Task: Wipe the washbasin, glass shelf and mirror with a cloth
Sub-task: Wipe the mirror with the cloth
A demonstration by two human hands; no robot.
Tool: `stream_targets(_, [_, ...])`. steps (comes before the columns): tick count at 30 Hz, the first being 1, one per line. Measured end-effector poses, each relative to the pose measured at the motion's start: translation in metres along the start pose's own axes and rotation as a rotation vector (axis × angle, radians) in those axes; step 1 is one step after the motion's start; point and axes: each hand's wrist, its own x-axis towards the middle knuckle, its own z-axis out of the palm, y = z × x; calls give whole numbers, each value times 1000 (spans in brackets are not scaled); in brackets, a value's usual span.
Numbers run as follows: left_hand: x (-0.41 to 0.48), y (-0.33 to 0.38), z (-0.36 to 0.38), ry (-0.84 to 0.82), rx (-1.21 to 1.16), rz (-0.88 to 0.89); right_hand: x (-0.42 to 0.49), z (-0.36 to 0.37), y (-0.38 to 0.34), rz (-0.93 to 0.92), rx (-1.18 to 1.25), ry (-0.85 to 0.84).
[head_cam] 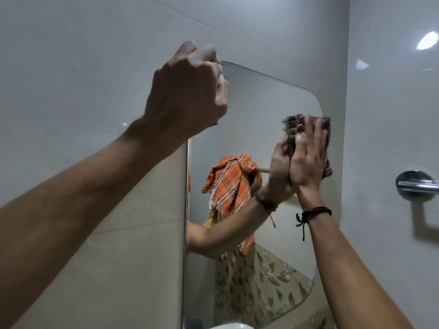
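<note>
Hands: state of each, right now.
Left hand: fingers curled, gripping the mirror by its top corner.
Right hand: open, straight fingers pressing the cloth on the mirror.

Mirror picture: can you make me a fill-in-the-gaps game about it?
The right hand presses a ___ flat against the mirror.
The left hand grips the mirror's top ___ corner.
A black string is tied just under the ___ hand.
The shiny metal rail is on the wall to the mirror's ___.
Missing words: cloth, left, right, right.
</note>
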Motion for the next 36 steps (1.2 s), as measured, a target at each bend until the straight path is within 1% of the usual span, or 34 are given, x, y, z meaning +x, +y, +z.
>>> stream_targets(3, [0, -2, 1, 13, -12, -13, 5, 4, -20, 266, 27, 58])
stream_targets(4, [0, -3, 2, 19, -10, -16, 5, 8, -32, 311, 25, 57])
stream_targets(5, [1, -3, 2, 25, -7, -18, 3, 11, -45, 297, 6, 54])
stream_targets(6, [2, -3, 2, 28, -7, -21, -3, 16, -60, 206, -30, 53])
stream_targets(9, [6, -4, 3, 14, -29, -55, -42, 30, -104, -227, -31, -1])
stream_targets(11, [10, -6, 3, 4, -70, -89, -69, 33, -117, -460, -81, -40])
stream_targets(13, [10, -8, 2, -8, -118, -111, -74, 27, -110, -580, -118, -65])
stream_targets(16, [8, -7, 1, -19, -172, -130, -46, 16, -81, -787, -184, -112])
stream_targets(17, [8, -7, 0, -19, -186, -135, -32, 14, -73, -812, -195, -140])
stream_targets(18, [8, -6, -2, -20, -199, -138, -16, 13, -68, -776, -184, -154])
stream_targets(19, [8, -4, -5, -25, -215, -143, -2, 13, -66, -676, -150, -144])
stream_targets(22, [9, -1, -8, -56, -263, -183, 25, 17, -75, -158, -11, -25])
stream_targets(23, [9, 0, -9, -66, -271, -190, 28, 19, -82, -46, -1, 13])
stream_targets(24, [9, 0, -11, -72, -280, -191, 27, 22, -90, 14, -2, 34])
stream_targets(25, [10, 0, -12, -71, -291, -197, 24, 24, -100, 25, 2, 37])
stream_targets(27, [11, 1, -11, -59, -301, -205, 10, 29, -122, -73, 19, 8])
stream_targets(29, [11, 1, -8, -58, -287, -201, -12, 34, -134, -241, 25, -30])
stream_targets(31, [12, -1, -6, -67, -276, -204, -35, 34, -134, -404, -20, -43])
stream_targets(33, [12, -2, -6, -74, -288, -191, -54, 28, -115, -588, -122, -38])
stream_targets(36, [10, -1, -7, -77, -306, -188, -56, 13, -67, -864, -184, -119])
